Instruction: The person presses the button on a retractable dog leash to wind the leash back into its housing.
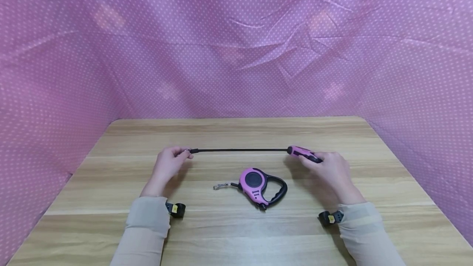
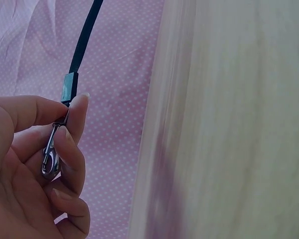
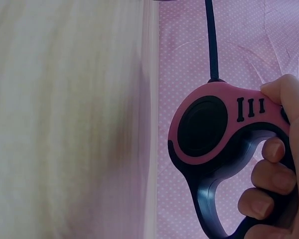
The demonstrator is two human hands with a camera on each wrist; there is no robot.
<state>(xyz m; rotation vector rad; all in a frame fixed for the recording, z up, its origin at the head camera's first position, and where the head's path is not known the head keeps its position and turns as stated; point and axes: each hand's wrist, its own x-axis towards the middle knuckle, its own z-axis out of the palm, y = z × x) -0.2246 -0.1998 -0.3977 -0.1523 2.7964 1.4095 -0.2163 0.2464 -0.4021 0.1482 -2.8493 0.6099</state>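
Two pink and black retractable dog leashes are here. My right hand (image 1: 332, 171) grips one leash (image 3: 254, 109) by its black loop handle, fingers curled through the opening and thumb up by the pink casing. From that casing a black strap (image 1: 242, 150) runs straight across to my left hand (image 1: 171, 163). There, thumb and fingers pinch the strap's end just below its black sleeve (image 2: 70, 87), and the metal snap hook (image 2: 51, 162) lies against the curled fingers. Between the hands, nearer the body, the second leash (image 1: 254, 188) lies flat on the table, its hook pointing left.
A light wood-grain table (image 1: 240, 241) spreads under both hands. Pink dotted cloth (image 1: 236, 60) hangs behind it and along both sides. Each wrist carries a small black camera, the left one (image 1: 178, 210) and the right one (image 1: 326, 218).
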